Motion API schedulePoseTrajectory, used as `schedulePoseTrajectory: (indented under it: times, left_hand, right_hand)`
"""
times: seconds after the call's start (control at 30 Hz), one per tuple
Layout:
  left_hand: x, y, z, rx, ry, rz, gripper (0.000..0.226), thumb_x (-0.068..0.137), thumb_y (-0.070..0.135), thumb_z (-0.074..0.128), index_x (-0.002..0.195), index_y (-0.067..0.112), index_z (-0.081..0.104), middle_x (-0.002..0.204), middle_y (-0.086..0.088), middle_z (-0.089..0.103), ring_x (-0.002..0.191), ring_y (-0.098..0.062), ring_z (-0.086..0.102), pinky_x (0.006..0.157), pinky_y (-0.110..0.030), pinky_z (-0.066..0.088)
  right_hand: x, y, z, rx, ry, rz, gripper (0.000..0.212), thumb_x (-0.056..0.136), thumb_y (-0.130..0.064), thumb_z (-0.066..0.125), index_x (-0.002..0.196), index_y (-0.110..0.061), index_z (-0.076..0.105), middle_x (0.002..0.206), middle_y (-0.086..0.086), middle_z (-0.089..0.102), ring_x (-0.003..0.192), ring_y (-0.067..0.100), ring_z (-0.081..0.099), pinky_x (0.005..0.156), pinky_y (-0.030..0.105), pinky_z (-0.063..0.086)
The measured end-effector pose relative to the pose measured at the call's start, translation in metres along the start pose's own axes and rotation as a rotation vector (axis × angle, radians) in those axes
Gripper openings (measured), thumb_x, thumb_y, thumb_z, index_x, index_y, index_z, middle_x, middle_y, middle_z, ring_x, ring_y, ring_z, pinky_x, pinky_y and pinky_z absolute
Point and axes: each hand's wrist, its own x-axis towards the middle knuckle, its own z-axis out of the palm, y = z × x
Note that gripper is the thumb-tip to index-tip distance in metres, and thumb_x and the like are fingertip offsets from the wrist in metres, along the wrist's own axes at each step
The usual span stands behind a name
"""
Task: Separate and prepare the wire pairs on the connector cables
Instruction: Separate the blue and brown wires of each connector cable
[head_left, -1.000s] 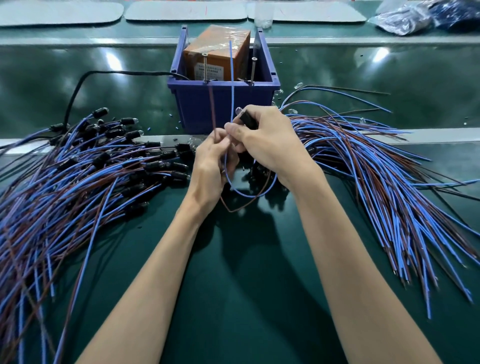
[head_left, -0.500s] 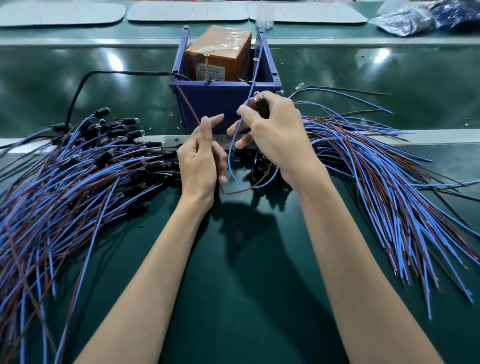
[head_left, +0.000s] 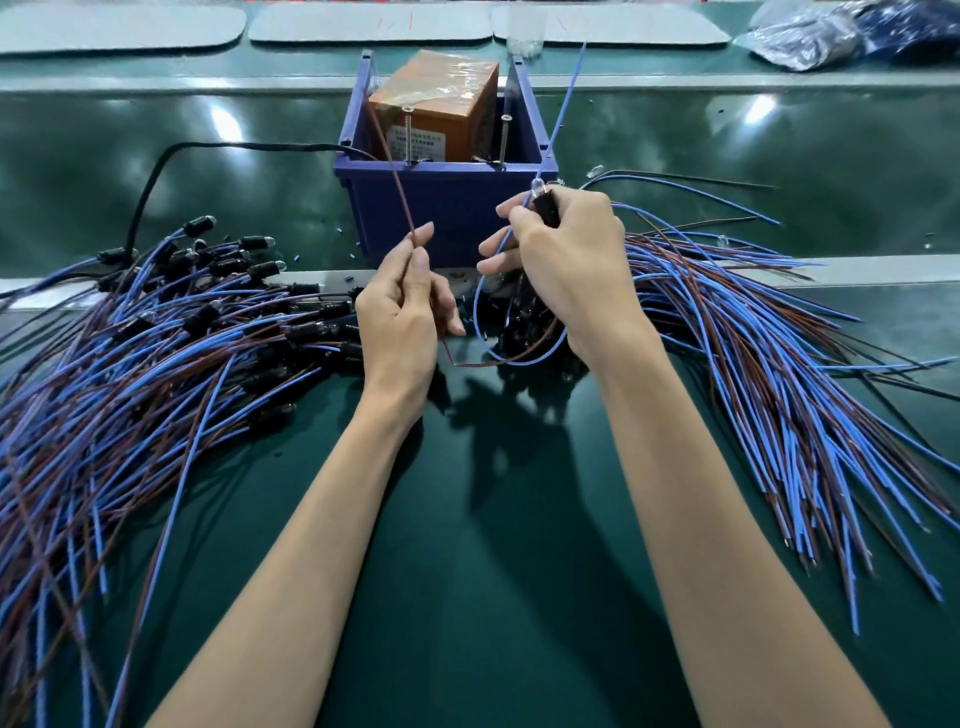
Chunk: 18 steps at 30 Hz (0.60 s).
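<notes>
My right hand (head_left: 566, 260) grips a black connector (head_left: 546, 205) with a clear tip, and its blue wire (head_left: 563, 98) rises up and away over the bin. My left hand (head_left: 400, 306) pinches that cable's brown wire (head_left: 392, 166), which slants up to the left. The two wires are spread apart in a V and loop together below my hands. A pile of cables (head_left: 130, 353) with black connectors lies on the left. Another pile of blue and brown cables (head_left: 769, 364) fans out on the right.
A blue bin (head_left: 447, 208) stands just behind my hands, holding an orange box (head_left: 436, 109) and two upright metal screws. A black cord (head_left: 156, 176) curves into the bin from the left. Grey pads and plastic bags lie along the far edge of the green bench.
My hands have moved apart. The left hand took the brown wire and pulled it left, and the right hand lifted the connector, so the blue and brown wires now stand separated.
</notes>
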Motion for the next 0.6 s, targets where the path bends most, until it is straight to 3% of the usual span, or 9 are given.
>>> schedulePoseTrajectory:
  times: [0.27,0.37,0.6]
  left_hand:
    - [0.001,-0.0001,-0.0008,0.009,0.098,-0.019,0.013,0.101,0.01,0.039,0.105,0.016,0.05,0.045,0.007,0.05,0.035,-0.008,0.036,0.038,-0.02,0.032]
    - [0.0015,-0.0006,-0.001,0.025,0.1,-0.047,0.016,0.1,0.008,0.04,0.103,0.018,0.052,0.043,0.009,0.048,0.036,-0.007,0.035,0.037,-0.017,0.03]
    - [0.001,-0.0026,-0.0008,0.076,0.039,-0.039,0.014,0.099,0.016,0.046,0.096,0.02,0.059,0.037,0.011,0.04,0.035,-0.005,0.031,0.039,-0.018,0.027]
  right_hand:
    - [0.0033,-0.0008,-0.0041,-0.045,0.002,0.003,0.015,0.09,-0.007,0.045,0.083,-0.01,0.058,0.044,-0.005,0.063,0.034,0.008,0.055,0.043,0.012,0.04]
    - [0.0024,-0.0004,-0.0036,-0.097,-0.036,0.018,0.018,0.087,-0.007,0.044,0.083,-0.002,0.061,0.045,-0.004,0.063,0.033,0.009,0.056,0.043,0.012,0.039]
    - [0.003,0.0022,-0.0023,-0.172,-0.071,0.046,0.025,0.085,-0.007,0.047,0.066,-0.005,0.063,0.048,0.0,0.066,0.035,0.01,0.058,0.044,0.012,0.04]
